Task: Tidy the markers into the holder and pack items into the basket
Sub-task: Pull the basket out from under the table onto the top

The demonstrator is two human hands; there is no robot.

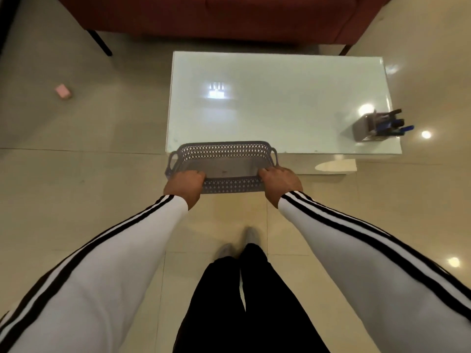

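A grey perforated basket (pixel 224 150) hangs in the air just in front of the white table's near edge, with nothing visible inside it. My left hand (pixel 184 186) grips its near rim on the left side. My right hand (pixel 279 183) grips the same rim on the right side, fingers curled over the edge. A grey marker holder (pixel 363 129) stands on the table's near right corner, with several blue and black markers (pixel 392 123) sticking out of it.
The white glossy table (pixel 277 103) stands ahead of me. A dark red sofa (pixel 216 16) runs along the far side. A small pink object (pixel 63 91) lies on the tiled floor at the left. My legs and feet are below.
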